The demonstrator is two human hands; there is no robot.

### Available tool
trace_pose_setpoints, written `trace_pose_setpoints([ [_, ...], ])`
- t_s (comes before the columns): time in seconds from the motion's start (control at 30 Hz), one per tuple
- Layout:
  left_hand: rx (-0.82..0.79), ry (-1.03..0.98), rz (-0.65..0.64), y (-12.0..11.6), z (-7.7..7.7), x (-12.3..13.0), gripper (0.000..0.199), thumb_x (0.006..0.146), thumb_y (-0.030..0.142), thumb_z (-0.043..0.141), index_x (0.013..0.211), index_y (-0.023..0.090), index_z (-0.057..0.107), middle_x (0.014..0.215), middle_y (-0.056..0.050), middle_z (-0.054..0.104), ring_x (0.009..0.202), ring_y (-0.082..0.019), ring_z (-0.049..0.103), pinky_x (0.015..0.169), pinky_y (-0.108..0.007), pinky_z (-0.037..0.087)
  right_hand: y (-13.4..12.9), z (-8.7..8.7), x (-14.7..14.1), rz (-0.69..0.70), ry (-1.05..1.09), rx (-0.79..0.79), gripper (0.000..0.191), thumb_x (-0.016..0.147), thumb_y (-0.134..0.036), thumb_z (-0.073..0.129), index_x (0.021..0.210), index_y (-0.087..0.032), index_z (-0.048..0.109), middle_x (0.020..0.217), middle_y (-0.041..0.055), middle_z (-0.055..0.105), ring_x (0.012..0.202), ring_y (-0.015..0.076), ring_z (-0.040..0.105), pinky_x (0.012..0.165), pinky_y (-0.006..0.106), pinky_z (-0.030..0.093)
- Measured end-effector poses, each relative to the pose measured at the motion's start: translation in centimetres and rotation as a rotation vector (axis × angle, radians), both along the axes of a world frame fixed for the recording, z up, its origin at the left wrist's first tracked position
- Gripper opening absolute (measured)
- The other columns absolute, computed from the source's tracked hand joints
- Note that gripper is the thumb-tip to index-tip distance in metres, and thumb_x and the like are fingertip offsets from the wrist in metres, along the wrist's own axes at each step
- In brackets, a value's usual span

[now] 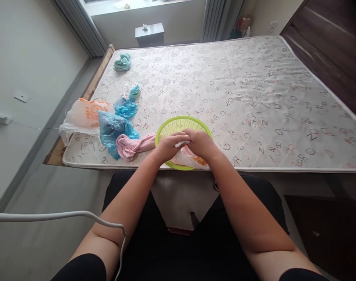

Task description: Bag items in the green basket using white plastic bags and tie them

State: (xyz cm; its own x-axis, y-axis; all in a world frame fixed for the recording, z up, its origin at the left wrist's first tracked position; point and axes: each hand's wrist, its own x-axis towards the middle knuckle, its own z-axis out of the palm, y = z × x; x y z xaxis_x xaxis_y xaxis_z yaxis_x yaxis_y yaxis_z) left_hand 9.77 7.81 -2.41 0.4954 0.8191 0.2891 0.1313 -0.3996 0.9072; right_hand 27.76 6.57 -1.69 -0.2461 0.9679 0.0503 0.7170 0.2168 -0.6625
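A pale cable crosses the near left side, over the left forearm; the left hand and right hand meet above the round green basket, fingers curled in and nearly closed, with a small white item held between them; its exact form is too small to tell. The basket sits at the mattress's near edge; in it, below the hands, lies a crumpled clear bag with orange print; its contents cannot be made out.

Left of the basket lies a twisted pink cloth, against a blue plastic bag with something dark showing through; further left is a white bag with orange print; beyond the blue one lies a smaller blue bag.

The letter-patterned mattress carries all these, and a teal cloth near its far left corner; past it stand a small grey cabinet, a window and grey curtains.
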Motion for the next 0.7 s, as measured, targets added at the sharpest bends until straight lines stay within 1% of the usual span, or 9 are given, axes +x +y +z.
trace_pose_setpoints([
  [0.13, 0.138, 0.008, -0.001, 0.0, -0.6, 0.0, 0.023, 0.093, 0.033, 0.071, 0.111, 0.025, 0.080, 0.120, -0.010, 0.075, 0.115, -0.024, 0.070, 0.106, -0.043, 0.053, 0.5, -0.3, 0.2, 0.009, 0.308, -0.161, 0.029, 0.076, -0.015, 0.061, 0.101, -0.023, 0.074, 0.098, 0.0041, 0.077, 0.088, 0.0219, 0.068, 0.076, 0.032, 0.049],
  [0.23, 0.174, -0.021, 0.008, 0.1, -0.9, 0.1, 0.027, 0.095, 0.037, 0.070, 0.117, 0.025, 0.079, 0.129, -0.011, 0.072, 0.124, -0.025, 0.067, 0.110, -0.045, 0.051, 0.8, -0.6, 0.2, -0.098, 0.580, -0.209, 0.033, 0.075, -0.020, 0.061, 0.106, -0.022, 0.073, 0.104, 0.0048, 0.077, 0.094, 0.0224, 0.069, 0.079, 0.034, 0.053],
  [0.3, 0.181, -0.029, 0.033, 0.1, -0.9, 0.1, 0.028, 0.096, 0.040, 0.068, 0.118, 0.026, 0.079, 0.132, -0.011, 0.071, 0.127, -0.026, 0.065, 0.112, -0.046, 0.049, 0.8, -0.8, 0.0, -0.167, 0.727, -0.248, 0.034, 0.073, -0.023, 0.063, 0.107, -0.022, 0.072, 0.103, 0.0048, 0.076, 0.090, 0.0221, 0.070, 0.075, 0.034, 0.055],
  [0.37, 0.194, -0.022, 0.066, 0.1, -0.7, 0.0, 0.028, 0.097, 0.042, 0.067, 0.117, 0.027, 0.080, 0.130, -0.011, 0.072, 0.125, -0.025, 0.066, 0.113, -0.047, 0.048, 0.8, -0.8, -0.3, -0.182, 0.836, -0.334, 0.037, 0.071, -0.025, 0.067, 0.108, -0.024, 0.071, 0.099, 0.0042, 0.076, 0.084, 0.0212, 0.069, 0.070, 0.034, 0.056],
  [0.47, 0.208, -0.015, 0.133, 0.0, -0.3, -0.2, 0.027, 0.097, 0.044, 0.066, 0.112, 0.027, 0.081, 0.123, -0.010, 0.075, 0.121, -0.025, 0.067, 0.113, -0.048, 0.048, 0.8, -0.4, -0.1, -0.123, 0.961, -0.474, 0.041, 0.071, -0.028, 0.072, 0.111, -0.025, 0.072, 0.100, 0.0048, 0.076, 0.083, 0.0209, 0.070, 0.070, 0.034, 0.058],
  [0.5, 0.206, -0.019, 0.169, 0.0, -0.2, -0.3, 0.027, 0.097, 0.045, 0.065, 0.110, 0.027, 0.081, 0.122, -0.010, 0.075, 0.122, -0.025, 0.066, 0.114, -0.049, 0.047, 0.8, -0.2, 0.1, -0.098, 0.995, -0.489, 0.042, 0.071, -0.029, 0.074, 0.113, -0.026, 0.073, 0.103, 0.0052, 0.076, 0.085, 0.0210, 0.070, 0.072, 0.035, 0.059],
  [0.57, 0.185, -0.044, 0.264, 0.0, -0.1, -0.5, 0.028, 0.098, 0.046, 0.064, 0.108, 0.026, 0.081, 0.128, -0.010, 0.073, 0.126, -0.026, 0.063, 0.116, -0.050, 0.044, 0.9, 0.4, 0.7, -0.066, 1.055, -0.458, 0.045, 0.072, -0.031, 0.076, 0.117, -0.028, 0.074, 0.111, 0.0055, 0.075, 0.091, 0.0211, 0.070, 0.077, 0.037, 0.060],
  [0.63, 0.124, -0.098, 0.331, 0.1, -0.2, -0.5, 0.030, 0.097, 0.048, 0.064, 0.107, 0.026, 0.081, 0.139, -0.010, 0.067, 0.131, -0.026, 0.060, 0.117, -0.050, 0.043, 1.0, 0.8, 1.2, -0.088, 1.111, -0.386, 0.044, 0.076, -0.039, 0.076, 0.119, -0.030, 0.073, 0.116, 0.0054, 0.074, 0.096, 0.0210, 0.069, 0.081, 0.038, 0.060],
  [0.7, 0.016, -0.162, 0.339, 0.3, -0.6, -0.5, 0.032, 0.096, 0.051, 0.065, 0.105, 0.025, 0.081, 0.147, -0.009, 0.062, 0.133, -0.027, 0.059, 0.113, -0.049, 0.046, 1.1, 0.8, 1.4, -0.149, 1.154, -0.335, 0.041, 0.081, -0.048, 0.074, 0.118, -0.030, 0.073, 0.114, 0.0058, 0.074, 0.095, 0.0204, 0.068, 0.080, 0.037, 0.060],
])
